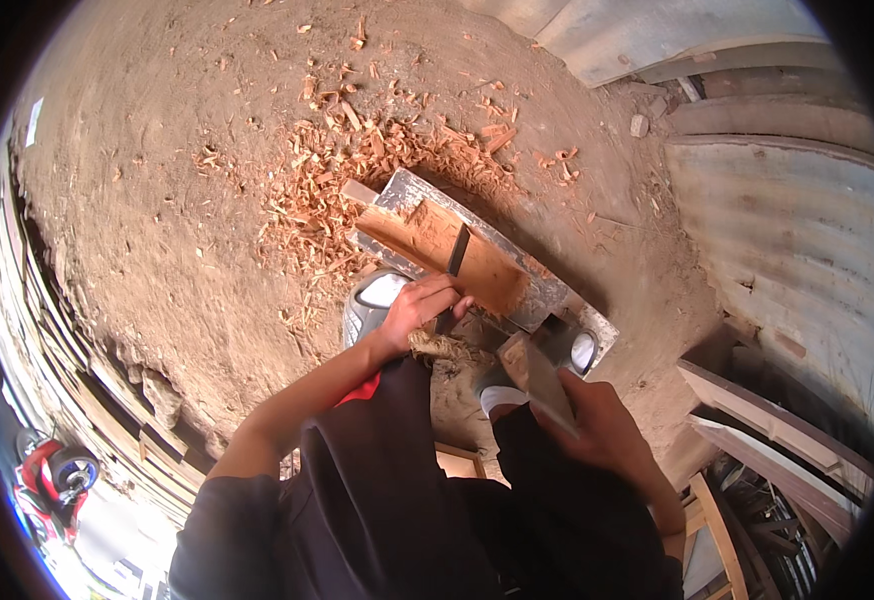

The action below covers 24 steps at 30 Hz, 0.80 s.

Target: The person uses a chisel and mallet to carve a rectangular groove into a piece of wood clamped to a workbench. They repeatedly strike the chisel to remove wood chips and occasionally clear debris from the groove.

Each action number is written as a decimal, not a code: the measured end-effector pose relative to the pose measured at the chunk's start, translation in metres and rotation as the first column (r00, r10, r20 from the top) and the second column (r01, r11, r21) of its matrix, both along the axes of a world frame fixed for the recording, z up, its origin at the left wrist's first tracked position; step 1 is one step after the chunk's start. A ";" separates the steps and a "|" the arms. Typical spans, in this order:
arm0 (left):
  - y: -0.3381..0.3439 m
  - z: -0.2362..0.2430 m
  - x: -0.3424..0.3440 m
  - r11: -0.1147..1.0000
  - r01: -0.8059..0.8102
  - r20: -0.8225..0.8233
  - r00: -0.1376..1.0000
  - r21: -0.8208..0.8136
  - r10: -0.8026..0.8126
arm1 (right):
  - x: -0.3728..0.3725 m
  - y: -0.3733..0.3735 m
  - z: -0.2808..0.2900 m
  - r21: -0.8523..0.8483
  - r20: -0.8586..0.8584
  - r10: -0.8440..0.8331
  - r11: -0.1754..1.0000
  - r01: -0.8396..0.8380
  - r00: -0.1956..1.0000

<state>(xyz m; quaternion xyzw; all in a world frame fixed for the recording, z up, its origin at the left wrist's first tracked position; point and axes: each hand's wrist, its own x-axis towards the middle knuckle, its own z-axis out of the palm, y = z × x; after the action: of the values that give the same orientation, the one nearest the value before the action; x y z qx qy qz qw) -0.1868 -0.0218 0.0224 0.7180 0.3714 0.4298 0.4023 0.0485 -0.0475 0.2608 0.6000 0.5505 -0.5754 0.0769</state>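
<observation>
A chisel (459,252) with a dark flat blade slants over a reddish-brown block of wood (497,284), its tip against the hollowed upper face. My left hand (425,306) is closed around the chisel's lower part, next to the wood's near edge. Close to my body, my right hand (597,412) grips a block-shaped wooden mallet (535,378), apart from the chisel; its handle is mostly hidden by the hand. Under the wood lies a worn, paint-spotted plank bench (582,312).
Wood chips (307,200) are heaped on the dirt floor (177,150) beyond the bench. My shoes (367,300) flank the near side. Corrugated metal sheets (787,260) and boards (777,430) stand at right. Stacked planks (47,310) line the left, with a red motorcycle (52,480) behind.
</observation>
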 end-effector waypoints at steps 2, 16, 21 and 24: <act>0.000 -0.002 0.006 1.000 -0.027 0.047 0.999 -0.014 0.028 | 0.001 -0.001 0.004 0.061 -0.074 0.073 0.996 -0.068 0.995; 0.003 0.008 0.024 0.981 -0.177 0.032 0.983 -0.077 0.180 | -0.026 -0.007 -0.028 0.402 -0.383 0.298 0.906 -0.133 0.874; -0.002 0.002 0.021 0.992 -0.106 0.050 0.993 -0.064 0.109 | -0.032 -0.015 -0.059 0.169 -0.162 0.232 0.964 -0.205 0.959; -0.003 0.004 0.021 0.991 -0.109 0.011 0.994 -0.080 0.110 | -0.031 -0.015 -0.048 0.245 -0.218 0.298 0.938 -0.243 0.929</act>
<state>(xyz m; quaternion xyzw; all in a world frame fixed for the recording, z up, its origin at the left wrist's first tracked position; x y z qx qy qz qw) -0.1659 -0.0245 0.0269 0.6765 0.4240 0.4417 0.4092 0.0174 -0.0629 0.2130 0.4449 0.6922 -0.5679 0.0204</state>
